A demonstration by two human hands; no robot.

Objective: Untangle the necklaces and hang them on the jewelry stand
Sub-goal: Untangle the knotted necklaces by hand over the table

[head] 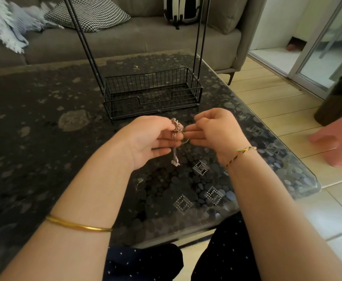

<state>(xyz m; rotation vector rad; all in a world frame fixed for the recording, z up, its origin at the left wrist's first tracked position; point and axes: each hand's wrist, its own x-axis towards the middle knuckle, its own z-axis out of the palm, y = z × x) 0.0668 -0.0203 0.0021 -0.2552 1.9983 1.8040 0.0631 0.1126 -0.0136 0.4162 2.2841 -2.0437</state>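
Note:
A tangled clump of thin pale necklaces [175, 146] hangs between my two hands above the dark pebble-patterned table [44, 122]. My left hand [149, 138], palm up, pinches the top of the clump. My right hand [212, 130] faces it and its fingertips pinch the same knot from the right. A short bunch of chain dangles below the hands. The black wire jewelry stand [151, 92], a basket base with tall uprights, sits just beyond my hands. Its top runs out of the frame.
A grey sofa [125, 41] with a patterned cushion and a blanket stands behind the table. A pink stool [338, 138] is on the tiled floor to the right. The table's rounded right corner [314, 185] lies near my right arm.

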